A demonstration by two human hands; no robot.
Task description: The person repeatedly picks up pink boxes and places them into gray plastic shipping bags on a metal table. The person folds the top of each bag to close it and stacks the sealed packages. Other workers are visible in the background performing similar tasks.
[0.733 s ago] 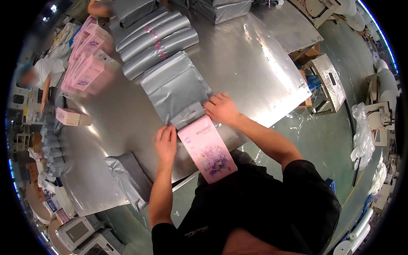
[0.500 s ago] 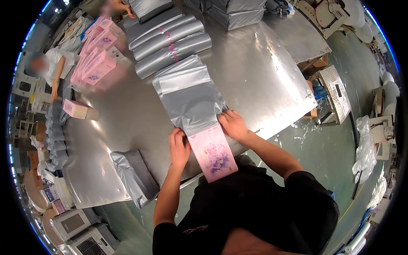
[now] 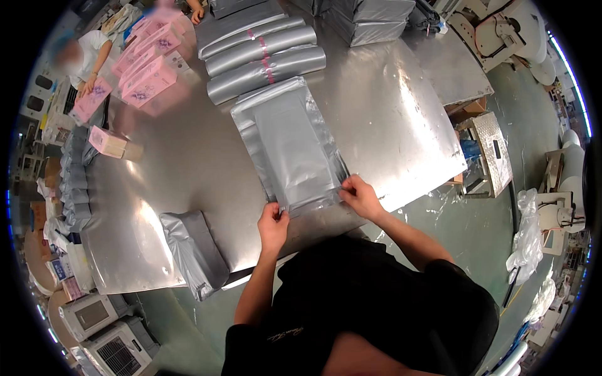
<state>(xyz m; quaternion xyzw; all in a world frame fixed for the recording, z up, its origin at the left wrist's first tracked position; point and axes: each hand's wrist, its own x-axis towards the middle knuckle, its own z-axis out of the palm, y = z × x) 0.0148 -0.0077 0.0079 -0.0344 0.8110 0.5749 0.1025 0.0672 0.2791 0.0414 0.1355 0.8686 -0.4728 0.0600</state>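
Note:
A flat silver foil pouch lies lengthwise on the steel table, bulging as if something is inside. My left hand pinches the pouch's near left corner. My right hand pinches its near right corner. The pink box seen earlier is out of sight inside the pouch. More empty pouches lie stacked under this one.
Filled silver pouches lie in rows at the far side. A stuffed silver bag rests near the table's front left edge. Pink boxes stand at far left beside another person. Machines stand to the right.
The pink box has slid fully into the silver pouch. Both my hands moved from the box to the pouch's near corners.

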